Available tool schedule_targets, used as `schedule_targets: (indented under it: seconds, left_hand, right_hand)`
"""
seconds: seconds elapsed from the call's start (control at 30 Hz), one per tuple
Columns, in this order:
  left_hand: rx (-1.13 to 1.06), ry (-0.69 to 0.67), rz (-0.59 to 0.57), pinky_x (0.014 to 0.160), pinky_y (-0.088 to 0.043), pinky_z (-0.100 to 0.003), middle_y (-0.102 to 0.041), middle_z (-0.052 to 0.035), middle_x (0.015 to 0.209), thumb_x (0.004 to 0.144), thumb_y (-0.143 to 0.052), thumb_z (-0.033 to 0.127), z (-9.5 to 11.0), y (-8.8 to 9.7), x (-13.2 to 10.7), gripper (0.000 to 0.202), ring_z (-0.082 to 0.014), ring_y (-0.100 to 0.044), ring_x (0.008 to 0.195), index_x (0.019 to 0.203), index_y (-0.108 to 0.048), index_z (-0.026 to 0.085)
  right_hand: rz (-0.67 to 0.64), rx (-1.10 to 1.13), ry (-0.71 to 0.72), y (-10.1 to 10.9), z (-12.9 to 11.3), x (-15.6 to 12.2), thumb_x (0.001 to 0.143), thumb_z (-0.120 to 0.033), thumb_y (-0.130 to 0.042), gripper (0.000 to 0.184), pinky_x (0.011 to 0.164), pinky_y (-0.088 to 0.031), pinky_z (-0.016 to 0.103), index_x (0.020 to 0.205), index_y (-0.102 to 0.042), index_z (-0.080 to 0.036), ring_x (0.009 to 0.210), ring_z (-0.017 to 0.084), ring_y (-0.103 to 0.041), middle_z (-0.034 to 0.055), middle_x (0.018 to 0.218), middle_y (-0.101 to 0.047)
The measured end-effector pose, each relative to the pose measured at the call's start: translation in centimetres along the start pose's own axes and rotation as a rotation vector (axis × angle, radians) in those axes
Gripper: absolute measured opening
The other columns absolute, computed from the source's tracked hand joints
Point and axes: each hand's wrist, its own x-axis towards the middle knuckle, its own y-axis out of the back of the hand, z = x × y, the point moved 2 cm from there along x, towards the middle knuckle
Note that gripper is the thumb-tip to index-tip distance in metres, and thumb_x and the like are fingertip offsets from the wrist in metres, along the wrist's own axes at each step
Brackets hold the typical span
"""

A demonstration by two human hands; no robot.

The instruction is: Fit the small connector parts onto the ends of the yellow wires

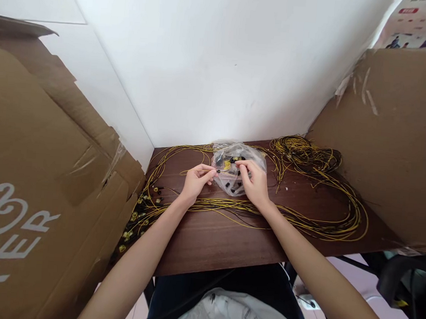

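My left hand [196,178] is pinched shut on the end of a thin yellow wire [212,170], fingertips pointing right. My right hand [254,180] is closed just opposite, its fingers pinching a small black piece at the mouth of a clear plastic bag [234,162]. The bag lies at the back of the dark wooden table [222,238] and holds small black and yellow parts. The two hands almost touch in front of the bag. Long yellow wires [325,225] loop across the table under both wrists.
A tangled coil of yellow wire [304,153] sits at the back right. Wire ends with small yellow and black connectors [138,217] hang off the table's left edge. Cardboard sheets [33,166] wall in the left and the right [392,143]. A white wall stands behind.
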Motion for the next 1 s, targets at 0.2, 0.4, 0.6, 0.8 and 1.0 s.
schedule_targets:
  seconds: [0.2,0.4,0.6,0.8,1.0]
  left_hand:
    - [-0.126,0.01,0.041,0.051,-0.04,-0.02,-0.068,-0.0044,0.071,0.065,-0.074,0.032,-0.3,0.4,0.3,0.025,-0.0061,-0.049,0.052,0.078,-0.064,0.012]
    - [-0.19,0.019,0.101,0.051,-0.04,-0.02,-0.068,-0.0048,0.07,0.062,-0.075,0.03,-0.3,0.5,0.4,0.027,-0.0062,-0.049,0.052,0.078,-0.064,0.012]
    - [-0.196,0.004,0.114,0.05,-0.039,-0.02,-0.068,-0.0041,0.069,0.063,-0.074,0.029,-0.5,0.5,0.4,0.025,-0.0062,-0.049,0.052,0.079,-0.064,0.013]
    - [-0.127,0.005,0.087,0.05,-0.038,-0.02,-0.067,-0.0038,0.069,0.064,-0.074,0.029,-0.3,0.3,0.3,0.024,-0.006,-0.048,0.051,0.078,-0.064,0.013]
    - [-0.081,0.019,0.06,0.051,-0.038,-0.021,-0.067,-0.0031,0.068,0.064,-0.073,0.03,-0.2,0.2,0.2,0.023,-0.0061,-0.047,0.051,0.077,-0.064,0.013]
  right_hand:
    - [0.02,0.008,-0.14,0.4,0.8,0.3,0.087,-0.031,-0.046,0.023,0.07,-0.047,0.032,0.096,-0.062,-0.018,0.083,0.02,-0.06,0.0081,0.095,-0.066]
    - [-0.041,0.046,-0.272,0.4,1.5,0.2,0.087,-0.039,-0.046,0.026,0.061,-0.045,0.03,0.085,-0.062,-0.018,0.064,0.018,-0.06,0.0047,0.074,-0.067]
    - [-0.083,-0.048,-0.345,0.6,1.7,-0.1,0.088,-0.04,-0.042,0.028,0.053,-0.039,0.028,0.081,-0.061,-0.02,0.051,0.018,-0.056,0.0006,0.052,-0.059]
    - [-0.074,-0.155,-0.35,0.6,1.7,-0.1,0.085,-0.027,-0.041,0.023,0.051,-0.035,0.028,0.096,-0.06,-0.02,0.048,0.017,-0.052,-0.0001,0.054,-0.059]
    - [-0.1,-0.112,-0.322,0.5,1.5,0.0,0.084,-0.024,-0.041,0.026,0.054,-0.037,0.028,0.104,-0.057,-0.019,0.051,0.017,-0.053,0.0004,0.059,-0.06]
